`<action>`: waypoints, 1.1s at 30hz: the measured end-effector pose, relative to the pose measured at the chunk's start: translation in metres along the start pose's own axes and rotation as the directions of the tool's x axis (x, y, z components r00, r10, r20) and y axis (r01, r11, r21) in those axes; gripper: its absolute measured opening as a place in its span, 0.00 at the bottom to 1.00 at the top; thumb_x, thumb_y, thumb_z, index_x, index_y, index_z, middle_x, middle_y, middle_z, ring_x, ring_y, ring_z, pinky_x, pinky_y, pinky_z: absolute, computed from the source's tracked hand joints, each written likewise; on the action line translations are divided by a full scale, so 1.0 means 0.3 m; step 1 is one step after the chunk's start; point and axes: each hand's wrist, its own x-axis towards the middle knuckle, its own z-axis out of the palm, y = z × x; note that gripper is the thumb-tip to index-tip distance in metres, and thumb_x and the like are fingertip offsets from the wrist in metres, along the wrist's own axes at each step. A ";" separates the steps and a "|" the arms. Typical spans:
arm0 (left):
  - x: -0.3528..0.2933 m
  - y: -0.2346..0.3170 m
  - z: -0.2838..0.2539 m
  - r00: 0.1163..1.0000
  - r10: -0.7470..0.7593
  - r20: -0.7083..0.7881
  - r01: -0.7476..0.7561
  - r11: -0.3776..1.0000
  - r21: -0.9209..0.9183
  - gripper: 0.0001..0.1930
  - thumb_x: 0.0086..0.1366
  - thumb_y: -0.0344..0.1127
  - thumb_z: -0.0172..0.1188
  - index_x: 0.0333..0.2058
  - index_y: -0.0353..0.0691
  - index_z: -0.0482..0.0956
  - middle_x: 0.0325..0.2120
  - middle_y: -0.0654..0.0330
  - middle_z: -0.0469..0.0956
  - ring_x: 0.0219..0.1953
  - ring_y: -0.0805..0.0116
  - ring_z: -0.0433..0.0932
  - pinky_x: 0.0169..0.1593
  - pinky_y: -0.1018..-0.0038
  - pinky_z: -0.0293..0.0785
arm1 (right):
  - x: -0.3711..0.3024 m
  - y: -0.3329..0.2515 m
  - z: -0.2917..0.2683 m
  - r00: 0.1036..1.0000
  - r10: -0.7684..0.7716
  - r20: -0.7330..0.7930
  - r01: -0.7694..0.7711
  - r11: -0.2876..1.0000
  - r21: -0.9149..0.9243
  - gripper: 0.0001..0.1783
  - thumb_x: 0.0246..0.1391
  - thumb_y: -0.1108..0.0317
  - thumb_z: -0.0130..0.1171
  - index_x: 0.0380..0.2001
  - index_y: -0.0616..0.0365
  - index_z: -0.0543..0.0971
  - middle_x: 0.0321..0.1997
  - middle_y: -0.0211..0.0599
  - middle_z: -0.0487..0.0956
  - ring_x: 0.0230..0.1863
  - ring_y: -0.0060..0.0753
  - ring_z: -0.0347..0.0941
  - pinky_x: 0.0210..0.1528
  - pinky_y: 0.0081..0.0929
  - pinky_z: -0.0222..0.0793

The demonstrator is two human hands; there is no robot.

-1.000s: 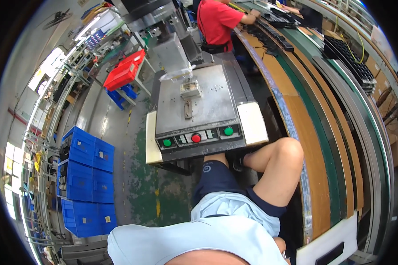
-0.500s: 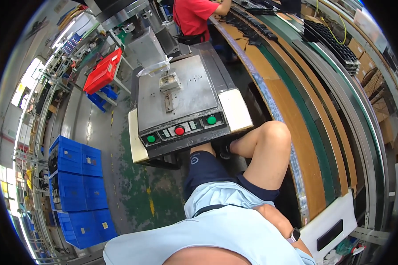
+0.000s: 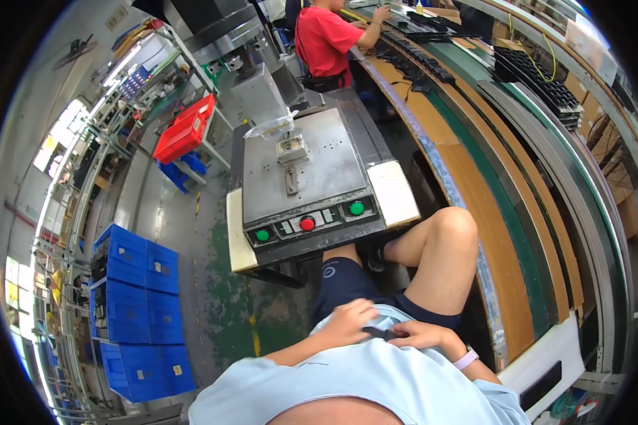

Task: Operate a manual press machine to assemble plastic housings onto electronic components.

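Both of my hands are at my waist, in front of the light blue shirt. Between them shows a short piece of black strap [image 3: 378, 332]. My left hand [image 3: 349, 323] has its fingers curled at the strap's left end, slightly blurred. My right hand [image 3: 420, 335] is closed on the other end, fingers bent inward; a watch with a pale band is on that wrist. Past my knees stands a press machine with a flat metal plate [image 3: 315, 159], which bears a small metal fixture [image 3: 291, 148]. Its front panel has a red button [image 3: 307, 224] between two green ones.
Blue bins [image 3: 131, 312] are stacked on the floor at the left. Farther back is a red tray [image 3: 184, 131] on a stand. A long workbench [image 3: 468, 177] runs along the right, where a person in a red shirt [image 3: 326, 46] works. A white board [image 3: 393, 185] edges the press.
My left hand has come into view at the waist, and my right hand has moved up to meet it at the strap. The whole view has shifted slightly, showing the press lower and farther right.
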 end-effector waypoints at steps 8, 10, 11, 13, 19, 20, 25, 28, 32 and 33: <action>0.219 0.072 0.277 0.839 0.375 0.395 -0.031 0.757 -0.652 0.13 0.46 0.29 0.68 0.30 0.35 0.74 0.23 0.59 0.75 0.23 0.64 0.71 0.29 0.74 0.70 | -0.186 0.216 0.077 0.968 0.174 -0.180 -0.231 0.899 -0.373 0.18 0.53 0.58 0.59 0.41 0.59 0.79 0.39 0.41 0.82 0.35 0.41 0.74 0.41 0.34 0.70; 0.235 0.069 0.319 0.817 0.392 0.422 -0.004 0.737 -0.676 0.12 0.48 0.31 0.69 0.28 0.36 0.74 0.22 0.59 0.75 0.22 0.65 0.71 0.28 0.74 0.70 | -0.276 0.239 0.161 0.931 0.176 -0.320 -0.252 0.944 -0.215 0.16 0.50 0.64 0.57 0.41 0.60 0.79 0.39 0.48 0.83 0.35 0.53 0.75 0.40 0.39 0.70; 0.239 0.069 0.336 0.805 0.400 0.438 0.014 0.726 -0.687 0.12 0.49 0.32 0.69 0.28 0.36 0.74 0.22 0.59 0.76 0.22 0.65 0.71 0.28 0.75 0.69 | -0.304 0.341 0.222 0.928 0.183 -0.324 -0.261 0.940 -0.218 0.15 0.50 0.64 0.57 0.40 0.61 0.79 0.38 0.48 0.82 0.35 0.52 0.75 0.39 0.39 0.70; 0.252 0.078 0.356 0.786 0.416 0.458 0.030 0.714 -0.700 0.11 0.50 0.32 0.69 0.27 0.36 0.75 0.22 0.59 0.76 0.21 0.66 0.71 0.28 0.75 0.69 | -0.311 0.439 0.305 0.922 0.194 -0.334 -0.275 0.938 -0.213 0.15 0.50 0.65 0.57 0.39 0.63 0.78 0.37 0.49 0.82 0.34 0.50 0.75 0.39 0.38 0.69; 0.304 0.128 0.414 0.677 0.444 0.587 0.141 0.705 -0.695 0.10 0.50 0.31 0.68 0.27 0.36 0.76 0.21 0.58 0.78 0.21 0.64 0.72 0.27 0.74 0.69 | -0.287 0.499 0.400 0.583 0.329 -0.743 -0.226 0.944 0.240 0.13 0.50 0.67 0.56 0.38 0.61 0.78 0.34 0.46 0.82 0.34 0.44 0.75 0.38 0.35 0.68; 0.307 0.133 0.423 0.682 0.438 0.585 0.134 0.712 -0.689 0.09 0.51 0.31 0.68 0.28 0.36 0.76 0.21 0.59 0.77 0.21 0.65 0.72 0.27 0.74 0.69 | -0.277 0.497 0.409 0.507 0.359 -0.784 -0.187 0.933 0.306 0.13 0.50 0.67 0.56 0.38 0.61 0.78 0.34 0.46 0.82 0.34 0.43 0.75 0.38 0.34 0.68; 0.299 0.081 0.426 0.657 0.449 0.605 0.142 0.715 -0.685 0.09 0.52 0.32 0.67 0.28 0.36 0.75 0.21 0.60 0.76 0.21 0.68 0.70 0.27 0.75 0.68 | -0.212 0.328 0.374 0.409 0.385 -0.827 -0.211 0.922 0.325 0.12 0.50 0.68 0.57 0.37 0.61 0.78 0.33 0.45 0.82 0.33 0.42 0.76 0.38 0.33 0.68; 0.295 0.037 0.385 0.602 0.450 0.660 0.227 0.696 -0.681 0.10 0.55 0.33 0.65 0.32 0.37 0.74 0.23 0.62 0.75 0.22 0.71 0.68 0.28 0.77 0.66 | -0.212 0.187 0.291 0.479 0.351 -0.805 -0.339 0.919 0.199 0.11 0.49 0.68 0.58 0.37 0.60 0.78 0.32 0.45 0.82 0.33 0.43 0.76 0.38 0.34 0.68; 0.267 -0.034 0.323 0.615 0.431 0.660 0.307 0.640 -0.704 0.09 0.59 0.35 0.62 0.35 0.39 0.74 0.23 0.62 0.74 0.23 0.70 0.69 0.29 0.75 0.65 | -0.220 0.084 0.245 0.678 0.117 -0.726 -0.268 0.959 -0.096 0.12 0.50 0.66 0.58 0.36 0.61 0.79 0.32 0.47 0.82 0.33 0.46 0.77 0.38 0.36 0.69; 0.262 -0.043 0.312 0.616 0.432 0.659 0.308 0.638 -0.706 0.09 0.59 0.35 0.62 0.35 0.39 0.74 0.23 0.62 0.74 0.23 0.70 0.69 0.29 0.75 0.65 | -0.227 0.061 0.226 0.679 0.119 -0.725 -0.271 0.958 -0.096 0.12 0.50 0.66 0.58 0.36 0.61 0.79 0.32 0.47 0.82 0.33 0.46 0.77 0.38 0.36 0.69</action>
